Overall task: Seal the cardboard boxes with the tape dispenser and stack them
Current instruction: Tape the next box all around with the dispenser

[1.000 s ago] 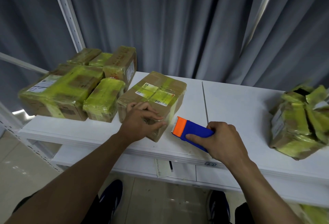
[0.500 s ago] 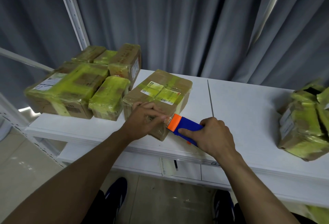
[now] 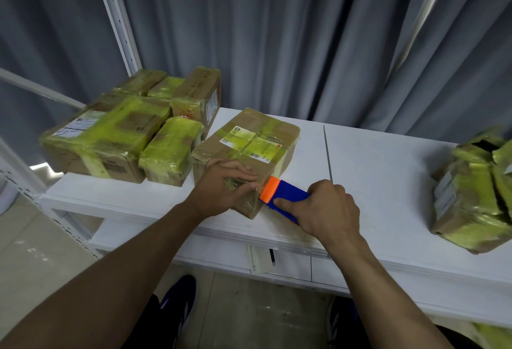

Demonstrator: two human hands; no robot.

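A brown cardboard box with yellow-green tape and white labels lies on the white table, near its front edge. My left hand rests on the box's near corner, its fingertips pressing at the corner where the dispenser meets it. My right hand grips the blue tape dispenser. The dispenser's orange head touches the box's near right corner, beside my left fingertips.
Several taped boxes sit grouped at the table's left end. Another crumpled, taped box sits at the right. Grey curtains hang behind the table, and a white shelf post rises at the left. My shoes show on the floor below.
My right hand has brought the dispenser left from the bare table until its orange head touches the box's corner. My left hand has stayed on the box.
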